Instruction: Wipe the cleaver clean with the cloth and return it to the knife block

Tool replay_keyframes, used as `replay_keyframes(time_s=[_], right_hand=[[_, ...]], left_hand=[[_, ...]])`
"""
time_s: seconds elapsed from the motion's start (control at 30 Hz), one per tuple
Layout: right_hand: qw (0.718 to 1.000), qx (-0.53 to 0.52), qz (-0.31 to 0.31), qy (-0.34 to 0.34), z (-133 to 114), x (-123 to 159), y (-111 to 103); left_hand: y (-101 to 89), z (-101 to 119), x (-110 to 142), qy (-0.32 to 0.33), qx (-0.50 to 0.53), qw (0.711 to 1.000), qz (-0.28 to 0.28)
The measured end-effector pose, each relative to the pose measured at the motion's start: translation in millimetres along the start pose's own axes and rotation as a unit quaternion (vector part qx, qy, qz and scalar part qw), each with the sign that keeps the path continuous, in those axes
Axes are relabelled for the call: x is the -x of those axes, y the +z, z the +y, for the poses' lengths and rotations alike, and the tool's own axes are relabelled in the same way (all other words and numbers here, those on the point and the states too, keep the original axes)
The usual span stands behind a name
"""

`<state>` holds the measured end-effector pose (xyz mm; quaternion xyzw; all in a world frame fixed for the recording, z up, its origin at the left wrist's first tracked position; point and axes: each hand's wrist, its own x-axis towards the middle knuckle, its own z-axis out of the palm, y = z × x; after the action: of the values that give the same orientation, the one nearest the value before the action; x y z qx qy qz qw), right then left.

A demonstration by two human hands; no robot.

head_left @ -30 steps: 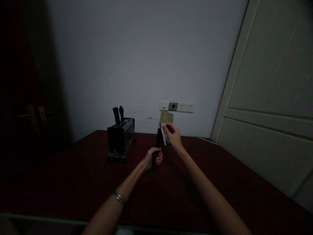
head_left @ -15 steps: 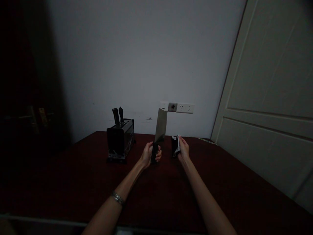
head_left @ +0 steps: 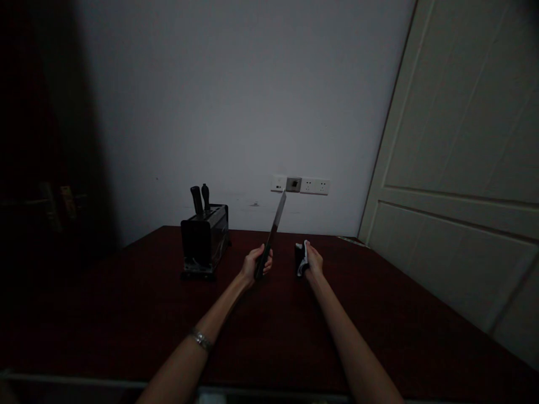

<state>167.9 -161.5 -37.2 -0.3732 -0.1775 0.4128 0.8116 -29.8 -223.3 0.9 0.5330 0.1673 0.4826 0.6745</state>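
One broad cleaver (head_left: 275,223), edge-on, tilted in left hand (head_left: 255,264).

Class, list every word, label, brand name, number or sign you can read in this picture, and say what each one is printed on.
None can be read. The cleaver, the knife block, the cloth and the wall sockets show no legible lettering; any marks on them are too dark or too small to read.

Broad-bladed cleaver (head_left: 273,233) with dark handle, held blade-up and tilted toward the wall, seen nearly edge-on, right of the knife block (head_left: 205,241), small dark-and-white cloth (head_left: 300,258) bunched upright, further right of the block, near the cleaver
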Motion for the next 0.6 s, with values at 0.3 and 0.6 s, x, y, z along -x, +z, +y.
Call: replay_keyframes(time_s=[0.3,0.6], right_hand=[[0.999,-0.011,-0.004,0.038,-1.8,6.7,1.8],[0.998,-0.023,0.011,0.065,2.8,-1.7,-1.7]], left_hand=[[-1.0,-5.9,-4.8,0.057,-0.074,0.995,0.027],[0.2,-13.6,-6.6,0.025,-0.151,0.987,0.041]])
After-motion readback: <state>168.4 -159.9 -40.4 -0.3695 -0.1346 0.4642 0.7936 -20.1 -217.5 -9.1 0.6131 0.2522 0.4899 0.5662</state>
